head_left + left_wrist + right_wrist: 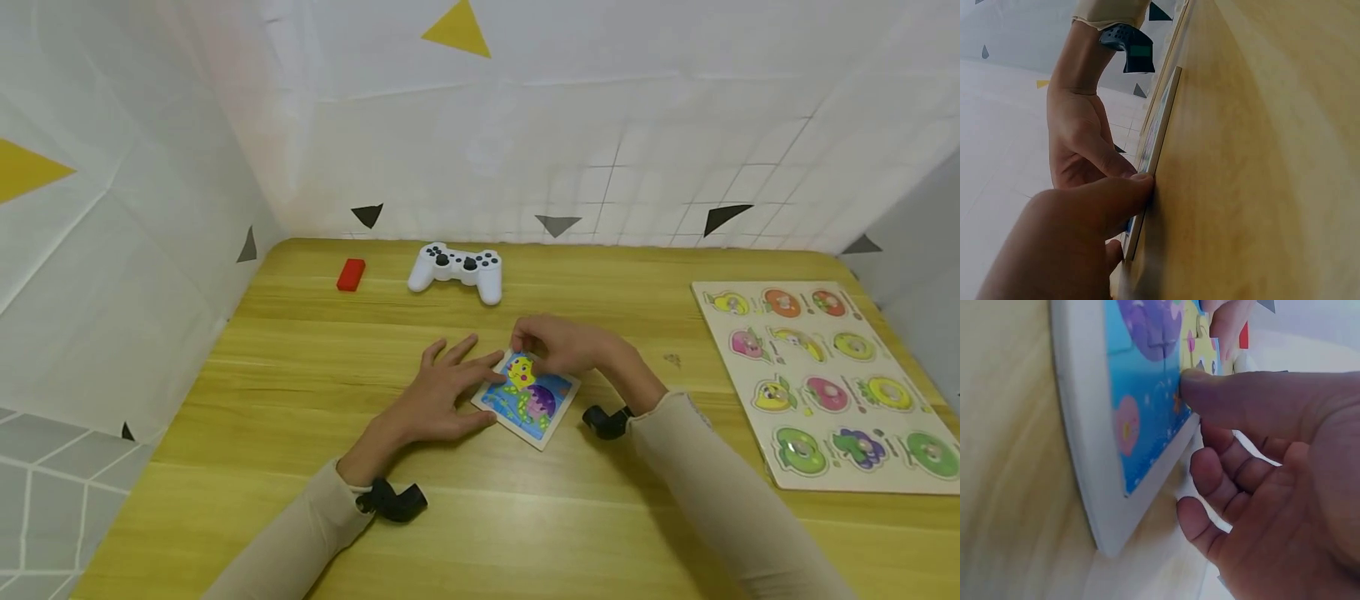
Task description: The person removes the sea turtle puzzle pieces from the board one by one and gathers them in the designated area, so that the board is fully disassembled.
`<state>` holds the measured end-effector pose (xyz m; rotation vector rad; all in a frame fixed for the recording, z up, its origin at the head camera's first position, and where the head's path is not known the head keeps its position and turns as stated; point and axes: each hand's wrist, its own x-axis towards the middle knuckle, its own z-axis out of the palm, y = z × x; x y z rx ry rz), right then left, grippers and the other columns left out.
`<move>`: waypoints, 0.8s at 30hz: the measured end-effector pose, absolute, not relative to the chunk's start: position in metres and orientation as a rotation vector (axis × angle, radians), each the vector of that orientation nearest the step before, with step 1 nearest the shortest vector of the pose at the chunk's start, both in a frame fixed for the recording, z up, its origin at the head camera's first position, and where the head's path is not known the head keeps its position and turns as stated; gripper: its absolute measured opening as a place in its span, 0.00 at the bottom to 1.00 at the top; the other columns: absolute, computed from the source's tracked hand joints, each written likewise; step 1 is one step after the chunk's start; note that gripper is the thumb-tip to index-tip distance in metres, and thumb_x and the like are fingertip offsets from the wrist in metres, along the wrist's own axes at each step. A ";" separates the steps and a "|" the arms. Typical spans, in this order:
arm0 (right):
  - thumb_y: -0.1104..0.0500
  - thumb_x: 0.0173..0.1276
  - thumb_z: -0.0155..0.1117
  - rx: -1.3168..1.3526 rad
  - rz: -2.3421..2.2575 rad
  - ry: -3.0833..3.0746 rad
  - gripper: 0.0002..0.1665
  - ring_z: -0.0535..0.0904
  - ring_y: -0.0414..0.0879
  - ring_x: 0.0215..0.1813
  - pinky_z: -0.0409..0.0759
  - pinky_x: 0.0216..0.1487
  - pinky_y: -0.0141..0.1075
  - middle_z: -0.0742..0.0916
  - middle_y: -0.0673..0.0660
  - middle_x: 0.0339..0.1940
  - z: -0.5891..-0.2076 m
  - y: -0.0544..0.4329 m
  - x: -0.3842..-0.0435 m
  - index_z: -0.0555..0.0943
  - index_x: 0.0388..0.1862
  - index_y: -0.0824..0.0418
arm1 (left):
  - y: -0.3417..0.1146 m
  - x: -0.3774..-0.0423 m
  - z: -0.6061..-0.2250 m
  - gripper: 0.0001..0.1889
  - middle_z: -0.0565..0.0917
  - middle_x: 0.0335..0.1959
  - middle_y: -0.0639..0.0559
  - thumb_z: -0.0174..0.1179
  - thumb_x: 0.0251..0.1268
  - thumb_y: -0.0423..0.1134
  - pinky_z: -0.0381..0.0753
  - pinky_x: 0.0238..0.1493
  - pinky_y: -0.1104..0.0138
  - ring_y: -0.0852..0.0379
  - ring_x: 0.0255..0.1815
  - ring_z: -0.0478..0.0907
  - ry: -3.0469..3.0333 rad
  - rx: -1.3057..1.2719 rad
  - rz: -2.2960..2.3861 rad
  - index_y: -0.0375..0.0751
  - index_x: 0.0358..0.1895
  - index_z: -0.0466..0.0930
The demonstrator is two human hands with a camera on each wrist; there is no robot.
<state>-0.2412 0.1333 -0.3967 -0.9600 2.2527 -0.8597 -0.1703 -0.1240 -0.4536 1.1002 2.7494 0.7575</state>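
Note:
A small square jigsaw puzzle (pixel 536 425) lies flat on the table, its pieces showing a yellow and purple cartoon animal on blue inside a pale frame. My left hand (pixel 442 396) spreads its fingers along the puzzle's left side. Its thumb (pixel 1138 187) touches the board's edge in the left wrist view. Over the far corner, my right hand (pixel 570 343) grips the puzzle with the thumb (pixel 1210 390) on its face and the other fingers curled by the edge. Part of the right index finger is hidden behind the thumb.
A white game controller (pixel 457 268) lies behind the puzzle, with a red block (pixel 351 275) to its left. On the right side of the table lies a wooden fruit peg board (pixel 813 433). White sheeting (pixel 480 150) stands along the table's far edge.

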 end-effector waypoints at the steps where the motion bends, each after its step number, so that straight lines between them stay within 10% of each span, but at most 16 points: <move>1: 0.75 0.61 0.63 -0.961 -0.874 2.253 0.17 0.72 0.50 0.43 0.74 0.48 0.40 0.79 0.59 0.42 -0.398 0.133 -0.240 0.76 0.49 0.65 | -0.124 -0.170 -0.454 0.27 0.63 0.80 0.63 0.60 0.66 0.62 0.35 0.79 0.38 0.45 0.86 0.46 2.750 1.100 0.757 0.62 0.66 0.77; 24: 0.59 0.63 0.76 -0.966 -0.960 2.383 0.18 0.73 0.44 0.35 0.74 0.39 0.33 0.83 0.55 0.37 -0.414 0.133 -0.236 0.82 0.48 0.61 | -0.124 -0.169 -0.453 0.26 0.64 0.80 0.62 0.60 0.66 0.61 0.36 0.77 0.36 0.45 0.86 0.47 2.761 1.102 0.751 0.62 0.67 0.78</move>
